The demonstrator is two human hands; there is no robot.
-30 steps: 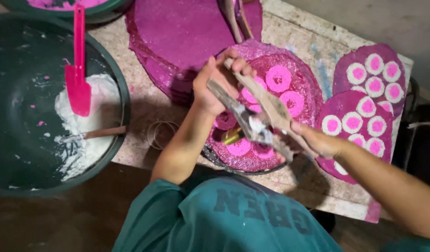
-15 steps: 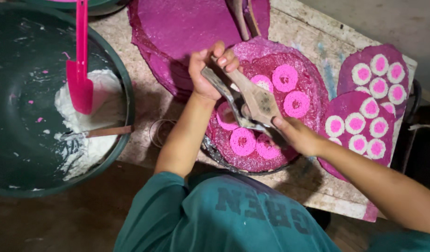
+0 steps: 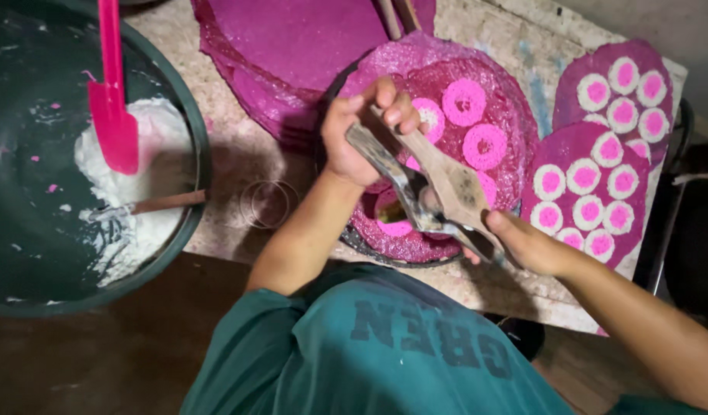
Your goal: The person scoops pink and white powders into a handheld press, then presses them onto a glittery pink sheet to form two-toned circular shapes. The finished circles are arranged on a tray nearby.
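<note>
item: hinged wooden press (image 3: 446, 192), long axis running from 10 o'clock to 4 o'clock above the round magenta tray (image 3: 515, 131). left hand (image 3: 361, 131) closed around the upper handle ends at 10 o'clock; right hand (image 3: 527, 242) closed around the lower end at 4 o'clock; both hands touch it, neither nearer. a pink piece (image 3: 392, 215) lies on the tray directly under the press's middle, partly hidden. pink rings (image 3: 465, 100) sit on the tray at 1 o'clock of the press. heart-shaped tray (image 3: 569, 142) of white-rimmed pieces at 3 o'clock. dark basin (image 3: 192, 192) with white dough and a pink spatula (image 3: 112, 123) at 9 o'clock, well apart.
</note>
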